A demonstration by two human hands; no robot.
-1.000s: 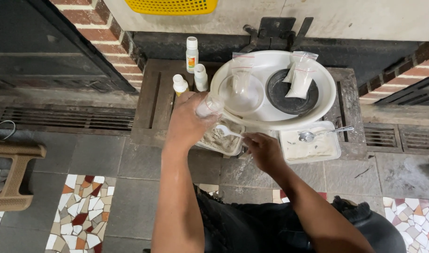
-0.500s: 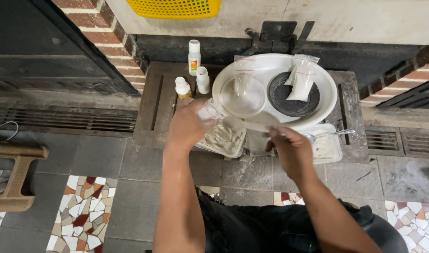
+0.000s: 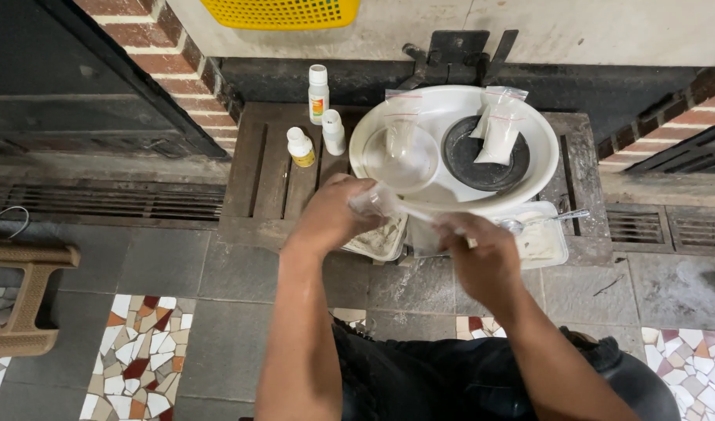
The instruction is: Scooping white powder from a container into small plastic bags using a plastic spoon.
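head view: left hand [image 3: 334, 218] and right hand [image 3: 478, 253] both pinched on clear plastic bag [image 3: 396, 209], stretched between them just over near rim of big white basin [image 3: 541, 136]. basin holds clear bowl [image 3: 400, 160], looks empty, plus dark round dish [image 3: 486, 156] with two powder-filled baggies [image 3: 498, 132]. three small bottles [image 3: 318, 125] on wooden pallet [image 3: 267, 168] to left. white tray [image 3: 541, 238] with spoon, whitish stuff inside.
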